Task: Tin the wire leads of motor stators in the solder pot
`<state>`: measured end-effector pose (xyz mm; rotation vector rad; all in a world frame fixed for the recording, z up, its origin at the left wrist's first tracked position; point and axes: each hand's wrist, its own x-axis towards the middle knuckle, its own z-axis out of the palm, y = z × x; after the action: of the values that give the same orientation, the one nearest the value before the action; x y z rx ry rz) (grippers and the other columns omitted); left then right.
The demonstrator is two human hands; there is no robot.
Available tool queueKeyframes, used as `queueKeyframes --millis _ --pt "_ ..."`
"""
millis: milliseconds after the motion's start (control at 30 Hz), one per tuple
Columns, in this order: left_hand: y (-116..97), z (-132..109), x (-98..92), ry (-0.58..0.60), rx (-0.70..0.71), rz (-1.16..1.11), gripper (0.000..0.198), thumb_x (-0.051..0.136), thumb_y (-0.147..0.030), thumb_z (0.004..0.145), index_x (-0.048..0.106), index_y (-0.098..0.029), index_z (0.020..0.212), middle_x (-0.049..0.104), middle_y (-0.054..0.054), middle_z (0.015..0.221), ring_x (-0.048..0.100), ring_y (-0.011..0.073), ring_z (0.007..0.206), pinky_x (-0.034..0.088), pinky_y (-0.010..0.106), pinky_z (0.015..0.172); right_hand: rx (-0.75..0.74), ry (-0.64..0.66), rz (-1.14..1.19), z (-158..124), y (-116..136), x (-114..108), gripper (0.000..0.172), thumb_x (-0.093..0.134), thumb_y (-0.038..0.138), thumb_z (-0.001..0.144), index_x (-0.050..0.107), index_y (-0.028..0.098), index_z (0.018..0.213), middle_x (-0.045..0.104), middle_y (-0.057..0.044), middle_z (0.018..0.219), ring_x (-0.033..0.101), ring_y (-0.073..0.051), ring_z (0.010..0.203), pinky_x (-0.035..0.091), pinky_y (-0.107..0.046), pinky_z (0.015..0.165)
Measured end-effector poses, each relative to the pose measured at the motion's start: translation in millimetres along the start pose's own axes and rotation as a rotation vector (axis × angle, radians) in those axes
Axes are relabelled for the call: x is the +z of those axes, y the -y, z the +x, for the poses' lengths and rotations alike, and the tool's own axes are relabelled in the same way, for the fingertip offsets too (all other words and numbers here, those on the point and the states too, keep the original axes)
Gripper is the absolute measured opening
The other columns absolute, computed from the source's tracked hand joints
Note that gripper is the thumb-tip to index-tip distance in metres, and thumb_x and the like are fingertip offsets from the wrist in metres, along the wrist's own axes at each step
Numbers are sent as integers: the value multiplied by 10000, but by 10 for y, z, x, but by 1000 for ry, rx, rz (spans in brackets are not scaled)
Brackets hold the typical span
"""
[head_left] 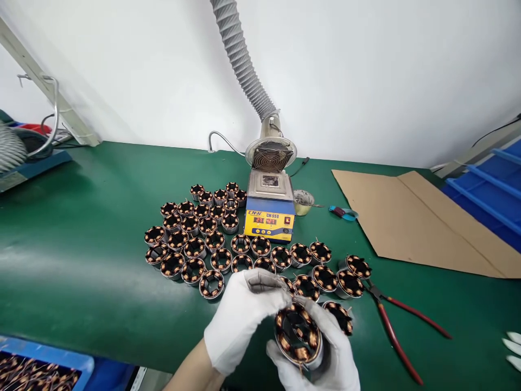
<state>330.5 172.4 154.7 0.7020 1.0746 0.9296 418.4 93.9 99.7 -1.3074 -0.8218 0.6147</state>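
Note:
White gloves cover both my hands. My right hand is wrapped round a motor stator, a metal ring with copper windings and a black inner frame, tilted toward me. At the stator's far rim my left hand pinches with its fingertips; whatever they grip there, perhaps a wire end, is too small to make out. Many similar stators stand on the green table beyond my hands. One more stator is just right of the held one, partly hidden by my right hand.
A yellow and blue solder pot stands behind the stators under an exhaust hose. Red-handled pliers and cardboard are at the right. A blue bin with copper pieces is lower left; blue trays are far right.

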Motion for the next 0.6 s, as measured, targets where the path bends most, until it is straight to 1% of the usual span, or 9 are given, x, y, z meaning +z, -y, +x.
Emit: queueKeyframes --millis 67,200,233,300,367,400,500,567,600 --pt "18 17 -14 -42 37 30 135 752 -131 441 676 -152 550 679 11 577 602 120 563 498 219 567 -10 -2 -9 -11 -30 -8 563 829 199 521 625 261 1042 631 -86 1098 577 -297 1030 460 -433 907" --pt "-15 60 -76 -265 295 -119 135 765 -213 508 681 -185 610 708 4 648 639 132 632 525 239 645 -23 15 -45 -14 -34 3 547 828 193 532 618 273 1031 641 -77 1082 575 -294 1044 451 -440 921" --pt "-34 58 -76 -261 310 -129 170 771 -214 499 690 -190 647 719 8 685 650 143 677 528 245 673 -25 23 -50 -13 -32 11 540 827 193 538 618 274 1029 642 -76 1085 575 -292 1049 456 -434 917" --pt "-67 35 -48 -129 207 -50 265 778 -191 460 710 -182 716 734 29 745 661 174 753 527 258 704 -59 20 -55 -9 -36 31 526 821 200 556 621 273 1037 650 -74 1083 586 -286 1040 475 -421 900" --pt "-83 8 -6 18 58 83 249 760 -199 480 717 -159 723 733 45 747 654 186 751 516 263 692 -171 -2 -91 -4 -55 47 509 801 203 590 618 250 1062 655 -84 1074 608 -280 1007 505 -414 857" --pt "-84 2 9 47 23 126 204 745 -218 509 712 -151 698 725 43 722 644 179 721 507 262 672 -249 -7 -130 -1 -68 51 494 786 200 611 614 233 1072 655 -91 1072 617 -277 987 519 -408 830" --pt "-85 27 -6 41 41 146 155 709 -288 611 680 -139 644 685 23 634 602 141 614 472 250 615 -447 22 -252 9 -103 43 463 743 204 666 591 187 1103 650 -114 1058 631 -265 946 539 -387 772" --pt "-95 62 -61 23 98 60 205 704 -348 661 671 -148 685 672 9 614 603 131 604 473 253 652 -469 27 -272 13 -112 29 466 732 231 680 576 175 1115 658 -117 1016 637 -265 924 546 -380 751" --pt "-102 75 -92 5 129 9 236 690 -388 690 672 -155 730 684 12 646 620 134 644 477 259 706 -456 15 -274 13 -114 22 468 728 247 683 572 169 1116 661 -118 993 640 -268 914 549 -382 745"
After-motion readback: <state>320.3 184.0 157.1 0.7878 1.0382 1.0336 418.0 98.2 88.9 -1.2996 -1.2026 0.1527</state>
